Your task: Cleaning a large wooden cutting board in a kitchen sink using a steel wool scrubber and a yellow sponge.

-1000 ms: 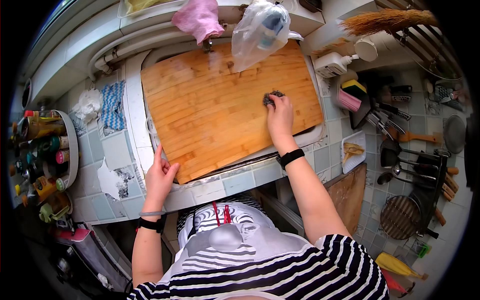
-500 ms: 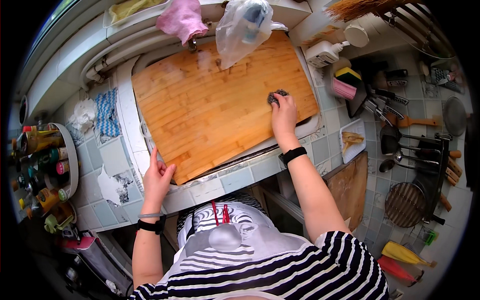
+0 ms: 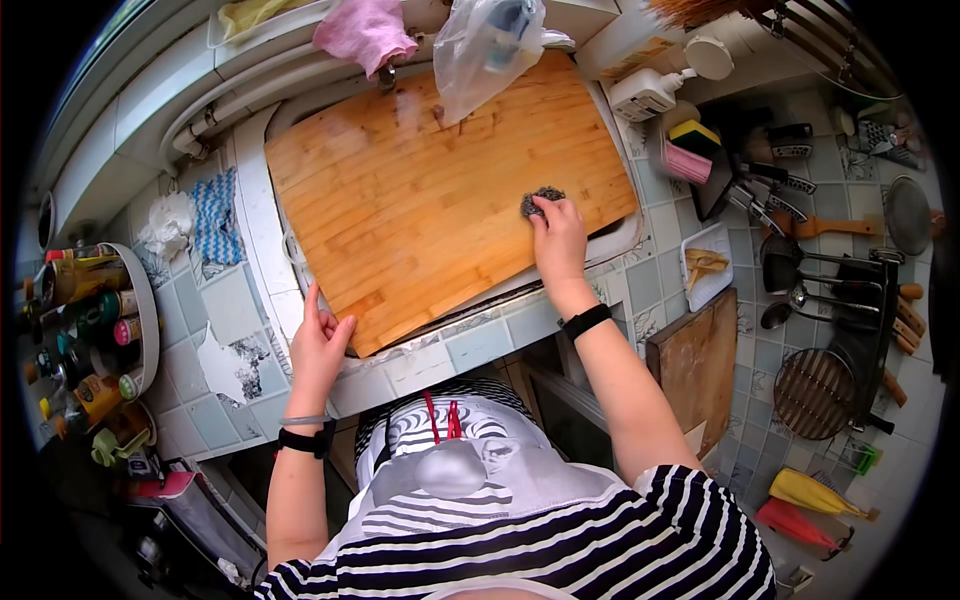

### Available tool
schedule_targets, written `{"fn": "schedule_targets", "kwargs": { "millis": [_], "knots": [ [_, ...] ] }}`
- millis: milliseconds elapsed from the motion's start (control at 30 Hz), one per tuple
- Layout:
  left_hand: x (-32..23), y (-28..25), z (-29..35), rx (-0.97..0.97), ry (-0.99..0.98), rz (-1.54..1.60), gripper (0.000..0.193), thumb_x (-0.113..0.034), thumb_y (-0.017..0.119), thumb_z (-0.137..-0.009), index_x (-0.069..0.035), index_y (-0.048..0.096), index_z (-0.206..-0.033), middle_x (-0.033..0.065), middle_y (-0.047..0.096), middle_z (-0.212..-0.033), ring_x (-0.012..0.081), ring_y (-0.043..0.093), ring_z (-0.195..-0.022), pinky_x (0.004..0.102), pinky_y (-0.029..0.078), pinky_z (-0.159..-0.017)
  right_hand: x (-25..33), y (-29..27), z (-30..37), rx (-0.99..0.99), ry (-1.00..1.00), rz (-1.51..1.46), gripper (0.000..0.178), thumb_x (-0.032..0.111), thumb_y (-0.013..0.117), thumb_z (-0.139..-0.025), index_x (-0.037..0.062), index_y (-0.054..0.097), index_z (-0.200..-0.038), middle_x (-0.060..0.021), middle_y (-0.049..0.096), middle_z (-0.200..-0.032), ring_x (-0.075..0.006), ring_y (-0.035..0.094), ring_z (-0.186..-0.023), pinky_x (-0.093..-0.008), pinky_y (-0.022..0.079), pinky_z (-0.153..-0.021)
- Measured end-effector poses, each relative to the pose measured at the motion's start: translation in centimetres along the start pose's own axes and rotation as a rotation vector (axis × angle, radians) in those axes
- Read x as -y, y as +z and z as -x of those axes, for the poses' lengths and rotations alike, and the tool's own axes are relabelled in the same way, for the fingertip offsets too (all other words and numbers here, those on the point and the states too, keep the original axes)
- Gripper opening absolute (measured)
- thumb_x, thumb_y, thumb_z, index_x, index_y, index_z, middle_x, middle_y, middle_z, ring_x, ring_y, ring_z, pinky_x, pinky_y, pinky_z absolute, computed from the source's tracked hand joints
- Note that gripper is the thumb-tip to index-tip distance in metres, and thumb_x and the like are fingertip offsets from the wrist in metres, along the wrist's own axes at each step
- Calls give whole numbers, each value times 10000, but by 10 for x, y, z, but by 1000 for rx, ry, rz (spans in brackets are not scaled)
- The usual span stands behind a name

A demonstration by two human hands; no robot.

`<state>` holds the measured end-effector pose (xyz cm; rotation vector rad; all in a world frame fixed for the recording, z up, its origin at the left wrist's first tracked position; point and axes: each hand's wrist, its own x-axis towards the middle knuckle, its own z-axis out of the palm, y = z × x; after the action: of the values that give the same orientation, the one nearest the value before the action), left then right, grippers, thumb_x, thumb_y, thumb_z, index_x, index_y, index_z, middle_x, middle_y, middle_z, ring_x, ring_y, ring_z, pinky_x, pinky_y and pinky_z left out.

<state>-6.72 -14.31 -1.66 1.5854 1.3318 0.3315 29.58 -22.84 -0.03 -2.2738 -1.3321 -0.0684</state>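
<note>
A large bamboo cutting board (image 3: 430, 190) lies tilted across the sink (image 3: 625, 240), covering most of it. My right hand (image 3: 560, 240) is closed on a grey steel wool scrubber (image 3: 542, 202), which rests on the board's right part near its front edge. At the board's near left corner is my left hand (image 3: 321, 340), its thumb and fingers gripping that corner. A clear plastic bag (image 3: 485, 60) hangs over the board's far edge, and a pink cloth (image 3: 365, 35) drapes over the tap beside it.
On the right stand a white pump bottle (image 3: 648, 95), a yellow-green sponge (image 3: 694, 137) and a white tray (image 3: 708, 265). Utensils hang on the right wall beside a round wire strainer (image 3: 815, 393). A rack of bottles (image 3: 140, 310) and a blue striped cloth (image 3: 216, 220) are on the left.
My right hand has slid the scrubber a little to the left and toward me across the board. The left hand stays at the near left corner.
</note>
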Motion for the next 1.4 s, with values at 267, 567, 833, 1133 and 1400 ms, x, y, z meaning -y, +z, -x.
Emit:
{"fn": "schedule_targets", "kwargs": {
  "millis": [267,567,833,1133,1400],
  "knots": [
    [-2,-5,2,8,8,-10,767,-157,702,-860,-60,298,-1504,10,529,-663,108,520,-577,261,450,-569,89,11,68,205,-319,-266,276,18,689,-763,99,697,-1026,-108,608,-986,-313,577,-926,-411,476,-809],
    [-7,-1,2,4,31,15,747,-92,674,-891,-29,266,-1513,-19,458,-663,60,441,-586,215,389,-547,8,-10,32,15,28,-68,231,13,683,-784,61,687,-1010,-128,597,-950,-346,565,-921,-429,476,-827],
    [5,-4,2,-3,13,43,751,-74,675,-885,-16,264,-1511,-24,443,-654,62,436,-589,216,376,-538,-22,-20,23,10,109,-75,236,12,671,-795,64,691,-1025,-128,596,-957,-341,563,-949,-409,467,-860],
    [7,1,0,-8,-19,103,766,-84,690,-860,-19,280,-1504,-8,458,-651,76,451,-574,219,402,-551,5,10,-10,34,58,-197,231,39,689,-796,46,677,-1027,-149,595,-982,-343,574,-951,-411,480,-834],
    [6,0,2,-21,-39,112,768,-74,689,-855,-19,283,-1505,-6,464,-653,74,456,-579,218,404,-552,-97,-30,-62,-11,286,36,197,44,705,-779,29,694,-975,-152,628,-956,-358,598,-929,-426,493,-823]
  ]
}}
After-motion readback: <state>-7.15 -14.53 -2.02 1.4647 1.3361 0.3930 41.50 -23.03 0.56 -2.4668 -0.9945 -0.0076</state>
